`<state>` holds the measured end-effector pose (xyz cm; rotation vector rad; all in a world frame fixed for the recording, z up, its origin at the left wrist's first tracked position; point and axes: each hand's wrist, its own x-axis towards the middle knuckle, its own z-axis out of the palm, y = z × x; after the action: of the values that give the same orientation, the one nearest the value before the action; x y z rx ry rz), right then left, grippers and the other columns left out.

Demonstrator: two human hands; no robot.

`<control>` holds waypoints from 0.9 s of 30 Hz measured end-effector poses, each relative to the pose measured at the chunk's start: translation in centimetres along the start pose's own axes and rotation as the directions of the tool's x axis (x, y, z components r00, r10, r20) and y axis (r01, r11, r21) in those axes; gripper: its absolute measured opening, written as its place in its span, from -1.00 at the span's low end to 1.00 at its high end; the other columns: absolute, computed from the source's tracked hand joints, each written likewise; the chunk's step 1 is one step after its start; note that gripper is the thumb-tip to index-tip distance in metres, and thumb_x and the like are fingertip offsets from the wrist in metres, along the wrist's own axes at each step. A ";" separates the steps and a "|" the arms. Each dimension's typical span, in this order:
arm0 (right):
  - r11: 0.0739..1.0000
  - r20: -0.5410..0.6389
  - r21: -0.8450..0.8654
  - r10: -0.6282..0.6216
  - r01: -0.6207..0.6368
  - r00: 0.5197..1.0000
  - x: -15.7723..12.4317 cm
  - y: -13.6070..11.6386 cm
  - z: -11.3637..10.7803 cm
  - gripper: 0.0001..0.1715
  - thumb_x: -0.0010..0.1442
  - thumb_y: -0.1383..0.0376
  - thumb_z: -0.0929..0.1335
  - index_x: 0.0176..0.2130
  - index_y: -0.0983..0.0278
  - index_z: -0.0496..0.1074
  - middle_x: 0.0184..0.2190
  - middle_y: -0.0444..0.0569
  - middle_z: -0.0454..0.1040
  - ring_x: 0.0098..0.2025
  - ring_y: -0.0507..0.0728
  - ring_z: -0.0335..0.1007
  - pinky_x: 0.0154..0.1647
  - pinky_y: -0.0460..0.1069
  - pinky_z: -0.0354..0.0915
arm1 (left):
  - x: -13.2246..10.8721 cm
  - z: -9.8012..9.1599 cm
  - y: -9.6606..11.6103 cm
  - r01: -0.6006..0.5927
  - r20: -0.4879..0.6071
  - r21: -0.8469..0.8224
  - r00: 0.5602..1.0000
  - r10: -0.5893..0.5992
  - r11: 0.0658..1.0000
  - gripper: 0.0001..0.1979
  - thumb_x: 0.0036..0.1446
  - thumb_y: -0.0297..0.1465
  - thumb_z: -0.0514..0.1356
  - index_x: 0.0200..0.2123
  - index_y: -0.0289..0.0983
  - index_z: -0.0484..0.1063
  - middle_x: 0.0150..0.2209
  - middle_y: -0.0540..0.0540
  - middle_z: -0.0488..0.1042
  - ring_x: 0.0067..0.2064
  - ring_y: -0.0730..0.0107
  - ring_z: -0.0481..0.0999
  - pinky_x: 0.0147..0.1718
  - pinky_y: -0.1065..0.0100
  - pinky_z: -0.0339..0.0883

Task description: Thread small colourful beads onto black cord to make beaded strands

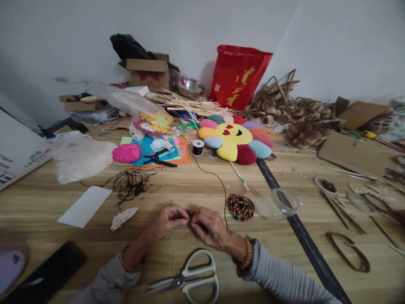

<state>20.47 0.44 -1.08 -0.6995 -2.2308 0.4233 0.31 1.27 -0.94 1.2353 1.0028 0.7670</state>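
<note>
Thumb and fingers of my left hand (171, 220) are pinched together at a small piece of beadwork (190, 214). From the other side my right hand (209, 228) closes on the same beadwork, its fingers covering most of it. A coiled heap of multicoloured beads (241, 207) lies just right of my right hand. Black cord (218, 175) runs from a white-rimmed spool (198, 147) down to beside my right hand. Scissors with pale green handles (199, 276) lie below my hands, blades pointing left.
A crumpled tissue (124, 218), white card (85, 207) and tangled black cords (131, 183) lie left. Pliers (158, 158) and pink yarn (127, 153) sit behind them. A flower cushion (236, 137) is at centre back, clear round lids (284, 201) right, a phone (52, 270) front left.
</note>
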 end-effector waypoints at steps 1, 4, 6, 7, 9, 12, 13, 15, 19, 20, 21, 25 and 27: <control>1.000 -0.002 0.001 0.001 -0.001 1.000 0.0 0.0 0.0 -0.85 0.29 0.36 0.21 -0.33 0.27 0.30 -0.47 -0.03 0.41 -0.42 0.07 0.32 -0.43 -0.09 0.21 | 0.0 0.0 0.0 0.001 0.002 0.001 1.000 -0.001 1.000 -0.80 -0.15 -0.35 0.36 -0.46 -0.35 0.49 -0.46 -0.04 0.52 -0.38 0.39 0.45 -0.33 0.39 0.29; 1.000 0.006 0.002 0.003 -0.003 1.000 0.0 0.0 0.0 -0.86 0.29 0.36 0.22 -0.33 0.27 0.30 -0.46 -0.02 0.41 -0.41 0.07 0.32 -0.43 -0.08 0.21 | 0.0 0.0 -0.3 0.002 0.012 0.004 1.000 -0.002 1.000 -0.80 -0.16 -0.35 0.37 -0.47 -0.35 0.49 -0.46 -0.04 0.52 -0.38 0.40 0.45 -0.33 0.39 0.29; 1.000 0.009 -0.001 0.004 -0.004 1.000 0.0 0.0 0.0 -0.85 0.29 0.35 0.22 -0.34 0.27 0.30 -0.46 -0.02 0.41 -0.42 0.07 0.32 -0.43 -0.08 0.21 | 0.1 0.0 -0.4 0.005 0.012 -0.001 1.000 -0.005 1.000 -0.79 -0.16 -0.35 0.37 -0.46 -0.35 0.49 -0.47 -0.03 0.52 -0.40 0.41 0.44 -0.35 0.40 0.28; 1.000 0.008 -0.002 0.004 -0.004 1.000 0.0 0.0 0.0 -0.85 0.29 0.35 0.22 -0.34 0.27 0.29 -0.46 -0.02 0.41 -0.42 0.07 0.32 -0.44 -0.08 0.21 | 0.1 0.0 -0.5 0.008 0.013 -0.003 1.000 -0.008 1.000 -0.79 -0.17 -0.35 0.37 -0.46 -0.35 0.49 -0.47 -0.03 0.52 -0.40 0.41 0.44 -0.36 0.41 0.27; 1.000 0.004 -0.001 0.006 -0.006 1.000 0.0 0.0 0.0 -0.85 0.29 0.35 0.21 -0.34 0.27 0.29 -0.46 -0.02 0.41 -0.42 0.08 0.32 -0.44 -0.08 0.20 | 0.1 0.0 -0.5 0.016 0.019 -0.004 1.000 -0.016 1.000 -0.79 -0.17 -0.35 0.38 -0.46 -0.35 0.48 -0.47 -0.03 0.52 -0.41 0.42 0.44 -0.37 0.41 0.27; 1.000 0.010 0.010 0.008 -0.008 1.000 0.0 0.0 0.1 -0.86 0.29 0.36 0.21 -0.33 0.27 0.29 -0.46 -0.02 0.41 -0.41 0.07 0.32 -0.43 -0.08 0.20 | 0.0 0.1 -0.5 0.012 0.026 0.004 1.000 -0.012 1.000 -0.79 -0.16 -0.35 0.38 -0.46 -0.35 0.49 -0.47 -0.03 0.52 -0.40 0.41 0.44 -0.35 0.41 0.28; 1.000 0.015 0.011 0.011 -0.011 1.000 0.0 0.0 0.1 -0.86 0.29 0.36 0.21 -0.33 0.27 0.29 -0.46 -0.02 0.41 -0.41 0.07 0.32 -0.43 -0.08 0.20 | 0.0 0.1 -0.5 0.008 0.027 0.005 1.000 -0.008 1.000 -0.79 -0.15 -0.35 0.38 -0.46 -0.35 0.49 -0.47 -0.03 0.52 -0.40 0.42 0.44 -0.36 0.42 0.27; 1.000 0.022 0.011 0.015 -0.015 1.000 -0.1 0.0 0.0 -0.85 0.29 0.36 0.21 -0.33 0.27 0.30 -0.46 -0.02 0.41 -0.41 0.07 0.32 -0.43 -0.08 0.20 | 0.0 0.1 -0.5 -0.001 0.027 0.005 1.000 0.000 1.000 -0.79 -0.15 -0.34 0.38 -0.46 -0.34 0.49 -0.48 -0.02 0.51 -0.41 0.42 0.44 -0.37 0.42 0.27; 1.000 0.016 0.018 0.013 -0.013 1.000 -0.1 0.0 0.1 -0.86 0.28 0.36 0.21 -0.32 0.27 0.30 -0.46 -0.02 0.41 -0.41 0.07 0.32 -0.43 -0.08 0.21 | 0.1 0.0 -0.5 -0.011 0.019 0.000 1.000 0.011 1.000 -0.78 -0.15 -0.32 0.38 -0.45 -0.34 0.49 -0.47 -0.03 0.52 -0.41 0.41 0.45 -0.36 0.41 0.29; 1.000 0.016 0.019 0.013 -0.013 1.000 -0.1 0.1 0.1 -0.86 0.28 0.36 0.21 -0.33 0.27 0.30 -0.46 -0.02 0.41 -0.41 0.07 0.31 -0.43 -0.08 0.21 | 0.1 0.0 -0.5 -0.013 0.015 0.001 1.000 0.013 1.000 -0.78 -0.15 -0.32 0.38 -0.46 -0.34 0.49 -0.47 -0.04 0.52 -0.40 0.41 0.45 -0.35 0.40 0.29; 1.000 0.018 0.020 0.013 -0.013 1.000 -0.1 0.1 0.1 -0.86 0.28 0.36 0.21 -0.33 0.27 0.30 -0.46 -0.02 0.41 -0.41 0.07 0.32 -0.43 -0.08 0.21 | 0.1 0.0 -0.4 -0.013 0.010 0.002 1.000 0.013 1.000 -0.77 -0.15 -0.32 0.38 -0.46 -0.34 0.49 -0.47 -0.04 0.52 -0.40 0.40 0.45 -0.34 0.40 0.29; 1.000 0.013 0.020 0.011 -0.011 1.000 0.0 0.0 0.0 -0.87 0.28 0.36 0.22 -0.33 0.27 0.30 -0.45 -0.02 0.41 -0.41 0.07 0.32 -0.42 -0.08 0.21 | 0.0 0.1 -0.1 -0.001 0.002 0.006 1.000 0.001 1.000 -0.78 -0.16 -0.32 0.38 -0.46 -0.35 0.49 -0.47 -0.04 0.53 -0.39 0.40 0.45 -0.33 0.40 0.29; 1.000 0.009 0.018 0.010 -0.010 1.000 0.0 0.0 0.0 -0.86 0.28 0.35 0.22 -0.33 0.27 0.30 -0.46 -0.02 0.41 -0.42 0.07 0.31 -0.42 -0.08 0.21 | 0.0 0.1 0.0 0.003 0.001 0.010 1.000 -0.003 1.000 -0.78 -0.15 -0.32 0.38 -0.46 -0.35 0.49 -0.47 -0.04 0.53 -0.39 0.41 0.45 -0.34 0.40 0.29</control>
<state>20.47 0.44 -1.13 -0.7008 -2.2301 0.4514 0.39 1.22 -0.94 1.2424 1.0082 0.7601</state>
